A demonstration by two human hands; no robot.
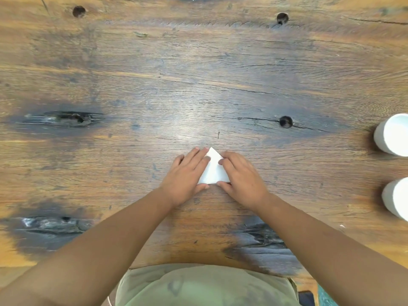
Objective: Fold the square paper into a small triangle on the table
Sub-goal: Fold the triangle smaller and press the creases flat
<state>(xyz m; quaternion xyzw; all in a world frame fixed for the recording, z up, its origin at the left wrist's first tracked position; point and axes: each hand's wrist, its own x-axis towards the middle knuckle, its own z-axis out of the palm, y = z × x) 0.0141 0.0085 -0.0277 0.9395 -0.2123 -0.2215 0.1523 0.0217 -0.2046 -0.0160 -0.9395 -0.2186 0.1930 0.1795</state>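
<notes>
A white paper (213, 171), folded into a small triangle with its tip pointing away from me, lies flat on the wooden table (198, 85) just in front of me. My left hand (187, 175) lies flat over its left edge, fingers stretched out and pressing down. My right hand (240, 175) presses on the right edge, fingers bent, thumb near the lower right corner. Both hands cover the triangle's sides; only its middle strip and tip show.
Two white cylinders stand at the table's right edge, one further away (391, 134), one closer (397, 196). Dark knots and holes (286, 121) mark the wood. The table's near edge meets my lap at the bottom.
</notes>
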